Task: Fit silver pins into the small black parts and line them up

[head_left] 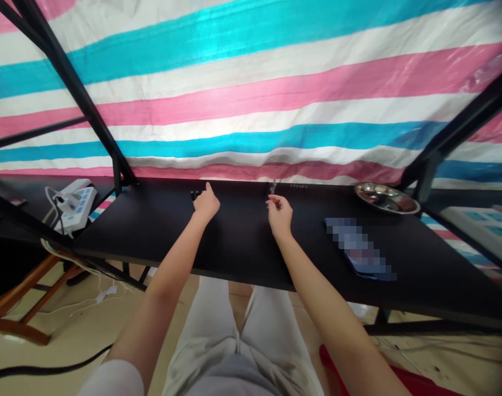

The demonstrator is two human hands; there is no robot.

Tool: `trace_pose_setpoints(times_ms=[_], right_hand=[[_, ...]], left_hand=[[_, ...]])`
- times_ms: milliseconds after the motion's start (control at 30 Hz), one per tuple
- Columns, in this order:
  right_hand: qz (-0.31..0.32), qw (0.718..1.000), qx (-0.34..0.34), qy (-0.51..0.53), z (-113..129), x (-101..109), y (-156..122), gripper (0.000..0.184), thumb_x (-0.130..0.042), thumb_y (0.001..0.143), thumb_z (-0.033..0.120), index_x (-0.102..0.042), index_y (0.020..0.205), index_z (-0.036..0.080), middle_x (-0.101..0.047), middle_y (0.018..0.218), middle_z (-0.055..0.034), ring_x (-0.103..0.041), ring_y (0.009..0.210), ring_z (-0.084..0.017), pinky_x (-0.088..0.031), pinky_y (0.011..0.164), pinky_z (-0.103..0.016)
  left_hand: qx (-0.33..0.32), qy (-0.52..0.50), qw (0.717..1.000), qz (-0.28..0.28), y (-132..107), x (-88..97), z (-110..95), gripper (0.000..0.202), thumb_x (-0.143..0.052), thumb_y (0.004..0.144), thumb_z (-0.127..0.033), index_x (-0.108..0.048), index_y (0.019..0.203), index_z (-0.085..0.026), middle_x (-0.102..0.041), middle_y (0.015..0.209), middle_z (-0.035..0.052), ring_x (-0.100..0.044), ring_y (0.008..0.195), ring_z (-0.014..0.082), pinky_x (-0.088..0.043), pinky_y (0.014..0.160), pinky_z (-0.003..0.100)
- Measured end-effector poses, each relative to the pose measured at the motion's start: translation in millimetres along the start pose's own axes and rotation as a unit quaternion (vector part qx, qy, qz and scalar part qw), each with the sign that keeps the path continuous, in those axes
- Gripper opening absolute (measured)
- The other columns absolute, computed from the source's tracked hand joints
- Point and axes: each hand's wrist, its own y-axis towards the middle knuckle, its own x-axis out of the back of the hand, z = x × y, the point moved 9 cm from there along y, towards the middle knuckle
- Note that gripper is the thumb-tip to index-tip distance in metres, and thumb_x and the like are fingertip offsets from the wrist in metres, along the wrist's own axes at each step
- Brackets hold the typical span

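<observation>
My left hand [207, 204] is over the far half of the black table, one finger stretched forward and the others curled. Small black pieces [195, 194] with pale ends show at the left edge of its curled fingers; whether they are gripped or only touched is unclear. To the right, my right hand [280, 214] has thumb and fingers drawn together in a pinch. Just beyond its fingertips is a small, thin, clear object [272, 187], too small to name. Whatever lies between those fingertips is hidden.
A row of tiny pieces [298, 186] lies along the black table's [243, 247] back edge. Farther right are a shiny metal dish [387, 198] and a blurred-out phone-like slab [358, 250]. Black frame bars [75, 91] rise at both sides; a power strip [78, 209] is left.
</observation>
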Motion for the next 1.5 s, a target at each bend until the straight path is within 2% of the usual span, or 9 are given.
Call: trace_pose_setpoints(times_ms=[167,333,400,500,667,833,933,1133,1500], right_hand=[[0.022,0.999,-0.006,0.025,2.0,-7.3,-4.7,0.027,-0.045,0.073,0.031,-0.057,0.093,0.016,-0.062,0.083,-0.006,-0.056,0.07,-0.015,-0.047,0.071,-0.03],[0.038,0.999,-0.007,0.029,6.5,-11.6,-8.6,0.028,-0.044,0.073,0.033,-0.058,0.091,0.016,-0.062,0.081,-0.0057,-0.056,0.07,-0.015,-0.047,0.07,-0.03],[0.041,0.999,-0.008,0.027,7.2,-12.4,-8.7,0.028,-0.044,0.074,0.035,-0.058,0.091,0.017,-0.062,0.08,-0.0054,-0.056,0.069,-0.015,-0.047,0.068,-0.03],[0.053,0.998,-0.009,0.028,4.9,-15.7,-7.7,0.028,-0.045,0.075,0.036,-0.058,0.09,0.017,-0.062,0.079,-0.0052,-0.056,0.069,-0.015,-0.047,0.068,-0.03],[0.08,0.996,-0.02,0.025,-4.0,-24.9,-7.2,0.031,-0.051,0.073,0.043,-0.058,0.091,0.018,-0.062,0.084,-0.0057,-0.056,0.073,-0.016,-0.048,0.072,-0.032],[0.12,0.993,-0.008,0.011,1.3,-33.6,-13.3,0.038,-0.048,0.075,0.054,-0.056,0.086,0.019,-0.061,0.084,-0.0044,-0.054,0.07,-0.015,-0.046,0.071,-0.031],[0.152,0.988,-0.011,-0.001,6.3,-38.8,-19.3,0.042,-0.041,0.078,0.06,-0.053,0.077,0.02,-0.059,0.074,-0.0013,-0.052,0.065,-0.013,-0.044,0.068,-0.029],[0.202,0.979,0.008,-0.028,15.9,-45.3,-28.1,0.052,-0.031,0.079,0.067,-0.044,0.06,0.021,-0.045,0.053,0.0026,-0.044,0.053,-0.012,-0.038,0.058,-0.026],[0.191,0.981,0.038,0.003,17.6,-45.2,-27.4,0.051,-0.033,0.081,0.065,-0.04,0.057,0.02,-0.036,0.049,0.004,-0.035,0.049,-0.01,-0.03,0.05,-0.024]], left_hand=[[-0.023,0.063,0.997,0.031,13.1,-6.8,-1.5,0.047,-0.043,0.081,-0.014,-0.039,0.128,-0.007,-0.058,0.108,0.0242,-0.058,0.102,0.0317,-0.044,0.083,0.039],[-0.064,0.073,0.995,0.01,16.9,-13.1,-5.7,0.029,-0.041,0.079,-0.004,-0.053,0.105,-0.006,-0.06,0.1,0.0235,-0.058,0.1,0.0307,-0.044,0.082,0.039],[-0.085,0.037,0.996,-0.003,16.7,-15.5,-9.4,0.024,-0.043,0.079,-0.007,-0.056,0.1,-0.008,-0.062,0.097,0.021,-0.06,0.097,0.0291,-0.045,0.08,0.038],[-0.125,-0.108,0.986,-0.02,12.7,-20.7,-20.0,0.016,-0.045,0.081,-0.014,-0.058,0.09,-0.014,-0.065,0.084,0.0114,-0.062,0.083,0.0205,-0.046,0.075,0.031],[-0.135,-0.397,0.907,0.028,-1.9,-48.5,-33.8,0.019,-0.042,0.084,-0.021,-0.052,0.099,-0.016,-0.063,0.078,0.001,-0.047,0.041,0.0037,-0.04,0.047,0.018],[-0.112,-0.53,0.838,0.058,-20.0,-64.5,-33.2,0.022,-0.046,0.083,-0.026,-0.048,0.102,-0.016,-0.062,0.085,0.0018,-0.045,0.036,0.0006,-0.036,0.039,0.016],[-0.113,-0.555,0.821,0.072,-29.1,-63.1,-33.9,0.023,-0.048,0.082,-0.029,-0.047,0.101,-0.016,-0.062,0.086,0.0027,-0.047,0.037,0.0013,-0.036,0.039,0.017],[-0.136,-0.546,0.819,0.112,-39.1,-64.8,-44.7,0.025,-0.052,0.082,-0.032,-0.047,0.1,-0.015,-0.063,0.086,0.0036,-0.048,0.038,0.0012,-0.036,0.039,0.017],[-0.156,-0.558,0.806,0.118,-38.3,-67.7,-46.7,0.027,-0.053,0.08,-0.039,-0.047,0.091,-0.015,-0.061,0.07,-0.0013,-0.047,0.033,0.0034,-0.035,0.036,0.017]])
